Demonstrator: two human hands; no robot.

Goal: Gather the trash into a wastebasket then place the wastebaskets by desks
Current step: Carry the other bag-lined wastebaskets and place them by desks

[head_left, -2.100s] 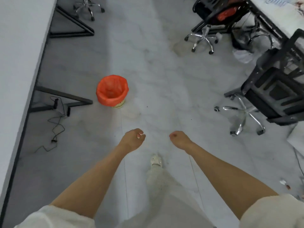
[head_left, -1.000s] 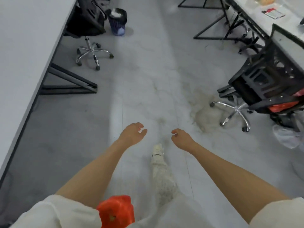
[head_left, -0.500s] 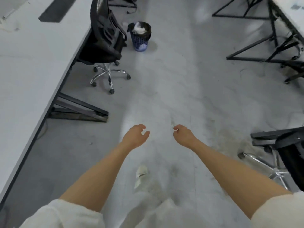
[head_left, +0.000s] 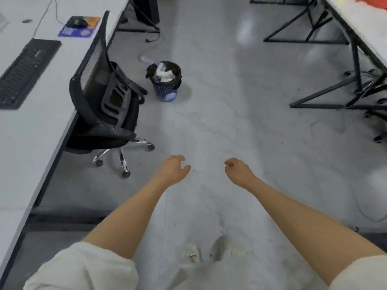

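Note:
A blue mesh wastebasket (head_left: pixel 164 92) with a black liner and white crumpled trash inside stands on the grey floor ahead, just right of a black office chair. My left hand (head_left: pixel 174 170) and my right hand (head_left: pixel 237 171) hang in front of me over bare floor, well short of the basket. Both have loosely curled fingers and hold nothing.
A black mesh office chair (head_left: pixel 103 105) is tucked at the white desk (head_left: pixel 31 130) on the left, which carries a keyboard (head_left: pixel 23 72) and a mouse on a pad (head_left: pixel 78 26). Black desk frames (head_left: pixel 335 65) line the right side. The aisle runs between them.
I have walked up the aisle; the orange-lined basket has dropped out of view behind me and the blue wastebasket and the chair have come closer. Both hands stay empty.

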